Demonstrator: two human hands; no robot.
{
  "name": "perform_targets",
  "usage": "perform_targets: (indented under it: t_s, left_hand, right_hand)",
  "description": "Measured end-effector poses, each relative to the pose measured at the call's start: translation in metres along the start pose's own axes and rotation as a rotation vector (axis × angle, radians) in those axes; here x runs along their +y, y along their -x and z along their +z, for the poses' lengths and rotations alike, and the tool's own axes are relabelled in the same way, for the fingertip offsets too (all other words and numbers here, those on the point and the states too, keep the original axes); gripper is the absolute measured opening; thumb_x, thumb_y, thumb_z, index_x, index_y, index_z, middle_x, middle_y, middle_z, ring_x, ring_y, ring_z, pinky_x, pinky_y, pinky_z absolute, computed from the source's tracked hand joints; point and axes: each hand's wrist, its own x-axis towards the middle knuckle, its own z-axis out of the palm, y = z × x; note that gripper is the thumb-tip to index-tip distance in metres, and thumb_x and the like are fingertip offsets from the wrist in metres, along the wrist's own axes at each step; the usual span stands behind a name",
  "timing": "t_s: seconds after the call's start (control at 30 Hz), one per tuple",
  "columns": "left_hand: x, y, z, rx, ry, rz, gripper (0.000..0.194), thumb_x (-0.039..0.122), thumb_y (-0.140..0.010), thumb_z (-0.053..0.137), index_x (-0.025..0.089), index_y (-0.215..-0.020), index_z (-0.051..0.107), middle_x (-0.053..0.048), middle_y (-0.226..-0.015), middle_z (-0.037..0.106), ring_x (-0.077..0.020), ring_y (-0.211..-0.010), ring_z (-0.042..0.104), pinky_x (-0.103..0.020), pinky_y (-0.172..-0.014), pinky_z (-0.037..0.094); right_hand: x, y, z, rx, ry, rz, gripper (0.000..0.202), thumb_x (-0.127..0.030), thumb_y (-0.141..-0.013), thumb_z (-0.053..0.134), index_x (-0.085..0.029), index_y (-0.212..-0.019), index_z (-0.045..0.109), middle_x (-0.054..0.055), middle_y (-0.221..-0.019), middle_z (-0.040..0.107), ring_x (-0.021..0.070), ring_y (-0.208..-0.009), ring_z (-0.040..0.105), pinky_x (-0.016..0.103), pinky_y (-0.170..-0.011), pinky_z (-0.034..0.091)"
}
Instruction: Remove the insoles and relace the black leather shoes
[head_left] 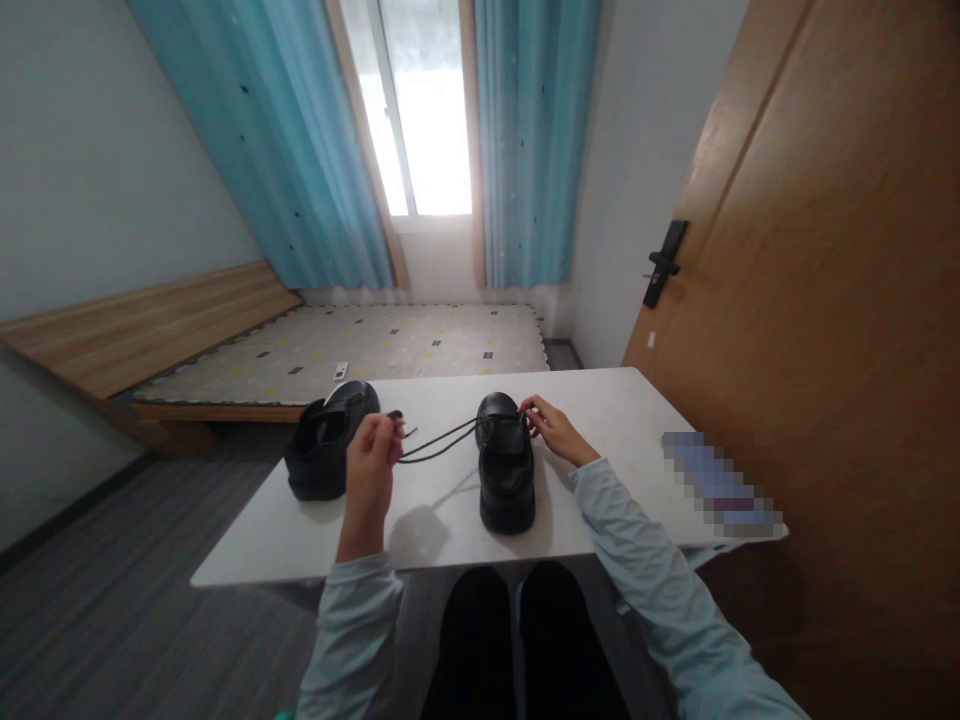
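A black shoe (507, 490) stands on the white table in front of me, its toe pointing away. From its front a dark shoelace (439, 442) stretches left in two strands to my left hand (371, 455), whose fingers are closed on it above the table. My right hand (551, 428) is at the shoe's right side near the toe, fingertips pinched at the lacing; what exactly they grip there is too small to make out. A second black shoe (319, 455) stands farther left, partly behind my left hand.
The white table (600, 400) has a blurred bluish item (720, 485) at its right edge. Behind it is a bed (405, 340) with a small white remote-like object (340, 371). A wooden door (810, 300) stands close on the right.
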Motion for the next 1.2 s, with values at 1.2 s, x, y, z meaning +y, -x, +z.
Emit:
perform_targets:
  t_s: [1.2]
  left_hand:
    - [0.011,-0.036,-0.033,-0.098,-1.328,-0.059,0.031,0.038,-0.082,0.05,0.021,-0.097,0.071,-0.008,-0.071,0.072,-0.0254,-0.078,0.068,-0.029,-0.066,0.044]
  right_hand:
    - [0.003,0.001,-0.002,0.0,0.007,-0.009,0.016,-0.032,-0.088,0.041,-0.02,-0.093,0.051,0.0,-0.081,0.054,0.0121,-0.068,0.054,0.025,-0.057,0.05]
